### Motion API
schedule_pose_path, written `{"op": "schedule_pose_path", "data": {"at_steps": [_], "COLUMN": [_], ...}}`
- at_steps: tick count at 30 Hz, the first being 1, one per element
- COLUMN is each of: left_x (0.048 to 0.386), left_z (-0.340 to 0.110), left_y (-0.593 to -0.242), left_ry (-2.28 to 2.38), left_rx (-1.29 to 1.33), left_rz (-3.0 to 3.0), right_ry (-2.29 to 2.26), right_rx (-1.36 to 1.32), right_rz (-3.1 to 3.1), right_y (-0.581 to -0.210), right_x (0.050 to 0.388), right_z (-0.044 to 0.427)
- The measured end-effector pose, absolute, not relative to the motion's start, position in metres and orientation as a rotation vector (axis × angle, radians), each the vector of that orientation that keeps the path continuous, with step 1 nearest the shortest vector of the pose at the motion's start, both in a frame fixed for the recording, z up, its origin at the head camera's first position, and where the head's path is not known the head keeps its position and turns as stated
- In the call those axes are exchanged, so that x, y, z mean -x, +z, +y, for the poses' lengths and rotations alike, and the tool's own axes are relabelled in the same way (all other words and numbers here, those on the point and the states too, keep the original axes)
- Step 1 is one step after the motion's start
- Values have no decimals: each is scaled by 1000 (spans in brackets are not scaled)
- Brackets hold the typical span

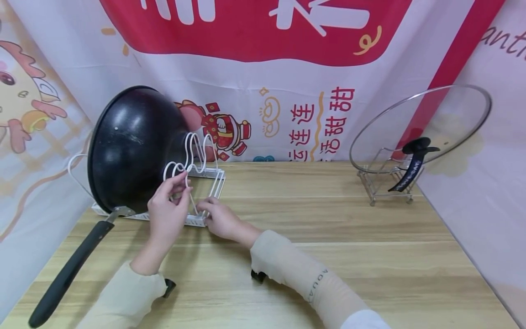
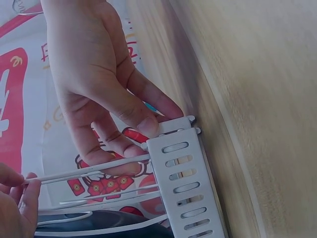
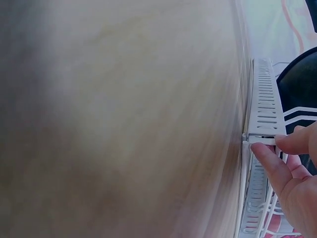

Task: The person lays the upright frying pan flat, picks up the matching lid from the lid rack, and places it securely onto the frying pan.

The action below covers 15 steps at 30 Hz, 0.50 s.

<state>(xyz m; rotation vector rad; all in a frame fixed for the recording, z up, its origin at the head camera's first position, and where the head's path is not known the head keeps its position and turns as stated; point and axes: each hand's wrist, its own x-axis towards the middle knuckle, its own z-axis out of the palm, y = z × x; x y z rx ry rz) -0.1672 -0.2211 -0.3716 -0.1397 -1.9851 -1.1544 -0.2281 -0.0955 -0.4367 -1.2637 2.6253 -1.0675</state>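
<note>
A white pot rack with a slotted rail [image 2: 185, 166] stands at the left of the table. Wavy wire dividers [image 2: 99, 167] rise from it. My left hand [image 1: 169, 208] pinches the nearest divider partway up, between thumb and fingers. Lower down, my right hand [image 1: 222, 218] grips the rail's right end, with the thumb on the end piece in the left wrist view and the other fingers around the divider's foot. A large black wok [image 1: 127, 146] sits tilted on its side in the rack, its underside toward the dividers.
The wok's long black handle [image 1: 74, 269] juts toward the front left. At the back right a glass lid [image 1: 448, 123] leans in a small metal wire stand [image 1: 390, 194]. Printed cloth [image 1: 242, 77] hangs behind the wooden table [image 1: 312, 256] and along both sides.
</note>
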Motion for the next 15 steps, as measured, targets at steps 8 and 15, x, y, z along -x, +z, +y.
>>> {"op": "schedule_pose_path", "data": {"at_steps": [8, 15], "left_x": [168, 167], "left_z": [-218, -214], "left_y": [-372, -371], "left_ry": [-1114, -1097], "left_rx": [136, 137], "left_rz": [-2013, -2022], "right_ry": [-1060, -1053], "right_rx": [1263, 1284], "right_rz": [2637, 2636], "right_y": [-436, -436], "right_x": [228, 229], "right_z": [-92, -89]}}
